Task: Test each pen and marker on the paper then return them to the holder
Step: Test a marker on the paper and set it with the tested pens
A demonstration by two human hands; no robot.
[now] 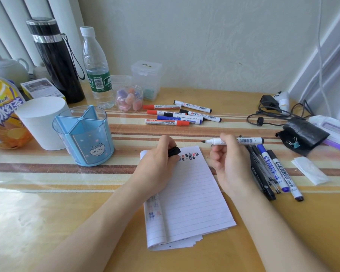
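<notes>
My right hand [229,163] pinches an uncapped white marker [249,140] above the table, its black tip pointing left. My left hand [157,158] rests on the top of the lined paper pad [188,197] and grips the marker's black cap [174,151]. Small red, blue and black test marks [190,156] run along the pad's top line. The blue pen holder [84,136] stands empty to the left of the pad. Several red, blue and black markers [177,115] lie behind the pad. More pens and markers [273,171] lie right of my right hand.
A white cup [41,122], a yellow drink bottle [2,114], a black flask [55,59] and a water bottle [96,67] stand at the back left. Clear jars [129,98] sit behind the markers. A black pouch [304,134] and cables [271,112] lie at the right.
</notes>
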